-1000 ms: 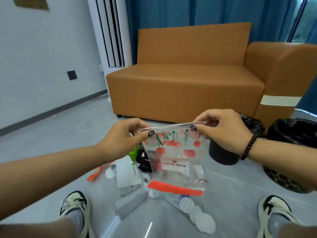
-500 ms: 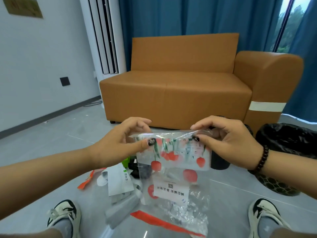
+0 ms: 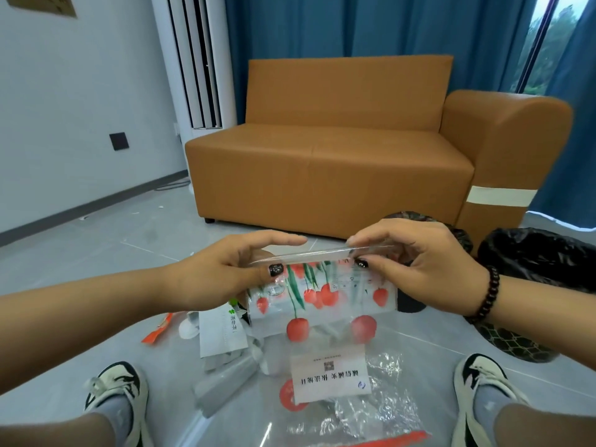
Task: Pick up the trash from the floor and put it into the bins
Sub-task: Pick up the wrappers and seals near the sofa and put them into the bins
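Grey tile floor [image 3: 96, 253] runs back to a white wall [image 3: 64, 108] on the left, with a tall white air conditioner [image 3: 193, 59] in the corner. Low on the left a shoe [image 3: 117, 391] stands on the tiles. Just right of it lies the trash: an orange wrapper [image 3: 158, 330], a white packet [image 3: 221, 333] with green print, and grey tubes [image 3: 225, 382] beside it. The left hand [image 3: 222, 275] pinches the top left edge of a clear bag [image 3: 325, 317] between thumb and curled fingers, its forefinger stretched out above the rim. The bag, printed with red cherries, hangs in the air between the two hands, above the trash; a white label [image 3: 329, 372] shows through it, and a red strip crosses its bottom. Behind stands an orange sofa [image 3: 338, 156] before blue curtains [image 3: 354, 27]. The right hand [image 3: 429, 269], with a dark bead bracelet [image 3: 487, 295] at the wrist, pinches the bag's top right edge, fingers bent over it. Two bins with black liners stand beyond that hand: one [image 3: 425, 221] mostly hidden behind it, the other [image 3: 541, 285] further right. A second shoe [image 3: 480, 388] stands below.
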